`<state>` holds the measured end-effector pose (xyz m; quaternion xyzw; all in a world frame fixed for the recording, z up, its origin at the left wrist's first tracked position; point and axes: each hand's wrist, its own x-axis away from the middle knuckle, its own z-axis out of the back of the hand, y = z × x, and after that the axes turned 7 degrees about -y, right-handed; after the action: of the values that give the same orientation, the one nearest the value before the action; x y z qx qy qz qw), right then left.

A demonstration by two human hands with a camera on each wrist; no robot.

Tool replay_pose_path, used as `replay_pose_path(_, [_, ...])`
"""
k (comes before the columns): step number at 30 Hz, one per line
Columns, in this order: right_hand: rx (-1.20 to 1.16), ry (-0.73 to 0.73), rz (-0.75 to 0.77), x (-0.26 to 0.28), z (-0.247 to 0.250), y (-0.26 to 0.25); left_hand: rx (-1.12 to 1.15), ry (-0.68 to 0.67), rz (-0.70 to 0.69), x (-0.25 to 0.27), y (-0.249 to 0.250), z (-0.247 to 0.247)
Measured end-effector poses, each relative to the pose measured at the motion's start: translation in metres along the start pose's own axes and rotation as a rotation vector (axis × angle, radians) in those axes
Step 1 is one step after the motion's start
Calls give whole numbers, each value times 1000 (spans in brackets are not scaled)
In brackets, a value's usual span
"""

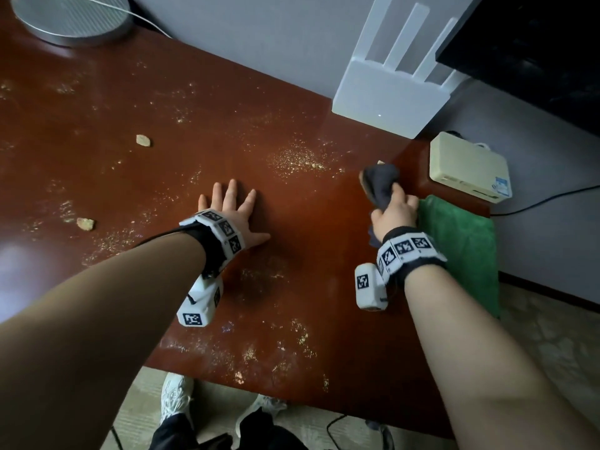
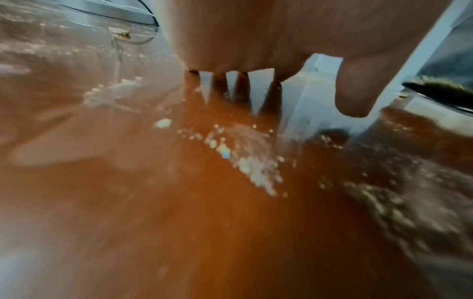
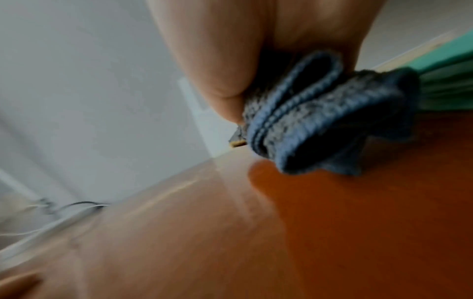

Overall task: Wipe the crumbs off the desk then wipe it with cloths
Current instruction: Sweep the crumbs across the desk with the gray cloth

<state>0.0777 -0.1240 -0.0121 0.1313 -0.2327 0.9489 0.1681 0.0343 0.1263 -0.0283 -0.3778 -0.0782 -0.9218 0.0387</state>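
Crumbs (image 1: 297,160) cover the desk (image 1: 308,241), so step 1 is barely begun. Her right hand (image 1: 394,214) clutches a bunched grey cloth (image 1: 381,183) near the right edge; her left hand (image 1: 235,212) lies flat, fingers spread. Next, I'd guess: sweep leftward through the crumbs.

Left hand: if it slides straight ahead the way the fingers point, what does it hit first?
Probably the crumbs scattered just beyond the left hand, lying flat on the desk; beyond them the wall. Depth is uncertain.
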Motion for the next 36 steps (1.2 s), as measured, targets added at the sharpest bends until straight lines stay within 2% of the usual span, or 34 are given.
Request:
replay_pose_path(2, [82, -43, -92, -10, -5, 3, -19, 1, 22, -9, 2, 2])
replay_pose_path(3, [145, -71, -56, -10, -9, 4, -33, -6, 31, -12, 3, 2])
replay_pose_path(6, [292, -207, 257, -1, -16, 4, -50, -38, 51, -17, 4, 2])
replay_pose_path(8, [254, -292, 360, 1, -9, 2, -44, -44, 54, -17, 5, 3])
replay_pose_path(10, [99, -210, 309, -8, 8, -2, -41, -50, 56, -17, 4, 4])
replay_pose_path(14, [-125, 107, 49, -59, 40, -3, -40, -60, 56, -19, 4, 3])
replay_pose_path(17, [-50, 99, -101, -94, 37, 2, -33, -57, 57, -21, 4, 3])
replay_pose_path(20, [41, 28, -141, -103, 20, 2, -25, -60, 60, -23, 4, 5])
replay_pose_path(22, [74, -1, -34, -98, 11, -3, -24, -65, 64, -23, 5, 5])
replay_pose_path(26, [221, -204, 404, -70, -2, -18, -27, -69, 72, -22, 7, 6])
replay_pose_path(28, [179, -254, 461, -65, 0, -24, -25, -70, 75, -21, 7, 7])
replay_pose_path(32, [-42, -53, 287, -91, 13, -36, -22, -79, 80, -21, 8, 7])
replay_pose_path(34, [-7, 12, 184, -107, 11, -37, -20, -83, 81, -22, 7, 8])
replay_pose_path(36, [93, -26, 139, -113, 3, -39, -17, -81, 83, -22, 7, 7])
